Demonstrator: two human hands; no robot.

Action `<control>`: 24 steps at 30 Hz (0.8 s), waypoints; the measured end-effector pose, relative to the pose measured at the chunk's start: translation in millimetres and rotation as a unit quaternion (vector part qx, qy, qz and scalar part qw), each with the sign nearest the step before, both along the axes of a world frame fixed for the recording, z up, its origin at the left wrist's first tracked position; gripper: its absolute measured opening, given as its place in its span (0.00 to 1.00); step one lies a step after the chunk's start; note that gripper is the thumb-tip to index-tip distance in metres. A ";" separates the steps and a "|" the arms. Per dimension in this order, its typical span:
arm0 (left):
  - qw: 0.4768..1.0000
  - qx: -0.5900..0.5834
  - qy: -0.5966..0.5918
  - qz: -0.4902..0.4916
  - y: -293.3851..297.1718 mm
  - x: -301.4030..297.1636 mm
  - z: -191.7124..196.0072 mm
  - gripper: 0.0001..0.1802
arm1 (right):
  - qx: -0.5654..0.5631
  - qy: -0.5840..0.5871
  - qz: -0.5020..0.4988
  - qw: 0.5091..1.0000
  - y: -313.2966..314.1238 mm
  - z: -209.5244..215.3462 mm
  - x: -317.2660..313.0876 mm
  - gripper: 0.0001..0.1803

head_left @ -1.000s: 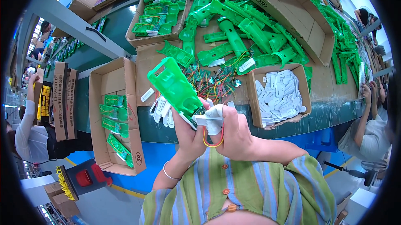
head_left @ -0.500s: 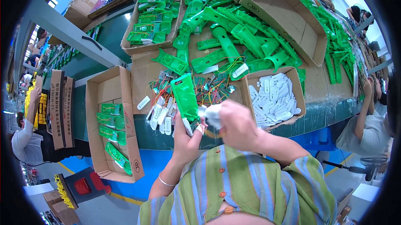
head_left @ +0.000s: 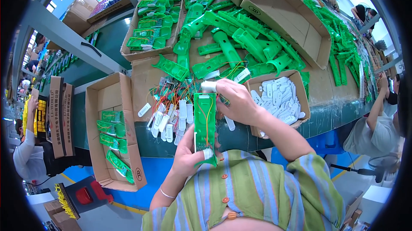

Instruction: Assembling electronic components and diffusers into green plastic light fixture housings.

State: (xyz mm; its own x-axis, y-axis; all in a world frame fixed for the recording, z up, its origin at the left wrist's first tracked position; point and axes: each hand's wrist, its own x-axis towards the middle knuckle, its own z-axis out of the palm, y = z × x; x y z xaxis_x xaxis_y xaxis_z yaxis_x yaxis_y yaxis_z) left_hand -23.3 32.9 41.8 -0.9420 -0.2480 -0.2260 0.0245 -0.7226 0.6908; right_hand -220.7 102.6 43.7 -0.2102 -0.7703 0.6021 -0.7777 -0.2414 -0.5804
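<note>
In my left hand (head_left: 186, 156) is an upright green plastic shell (head_left: 204, 123) with red and yellow wires running along its inside. The left thumb, wrapped in white, presses its lower end, and the other fingers go behind it. My right hand (head_left: 234, 102) grips the shell's upper end. Its white-wrapped index finger lies over the top, with the thumb at the right edge. Just beyond the shell lies a heap of circuit boards with coloured wires (head_left: 182, 87). White oval plastic covers (head_left: 162, 121) are scattered left of it, and one cover (head_left: 230, 123) lies under my right hand.
A carton of white covers (head_left: 281, 100) stands at the right. At the left, a carton (head_left: 95, 115) holds several wired green shells; another filled carton (head_left: 150, 25) is behind. Green shells (head_left: 249, 37) pile up across the back beside a tilted carton (head_left: 287, 16). Co-workers sit around the bench.
The shell has turned, so its wired inside now faces up. My right hand has moved from the shell's lower end up to its top end.
</note>
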 end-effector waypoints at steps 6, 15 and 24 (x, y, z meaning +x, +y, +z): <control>0.999 -0.030 0.025 -0.033 -8.4 12.2 6.8 0.36 | 0.016 -0.123 0.047 0.991 -4.4 8.7 7.6 0.20; 0.999 -0.031 0.022 -0.004 -14.2 18.9 -24.1 0.28 | 0.078 -0.497 0.194 0.843 -16.9 4.6 22.3 0.16; 0.994 -0.061 0.032 0.088 -35.6 32.8 -25.7 0.34 | 0.107 -0.455 0.295 0.833 -73.5 4.2 24.0 0.17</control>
State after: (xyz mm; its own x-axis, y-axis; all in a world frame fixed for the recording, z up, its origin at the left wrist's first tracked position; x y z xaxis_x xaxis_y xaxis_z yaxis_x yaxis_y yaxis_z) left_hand 9.5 -2.7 16.1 -0.8934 -0.4316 -0.1245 0.1900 -0.6143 0.7659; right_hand -196.7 29.0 47.9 -0.0506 -0.9704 0.2360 0.2248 -0.2413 -0.9441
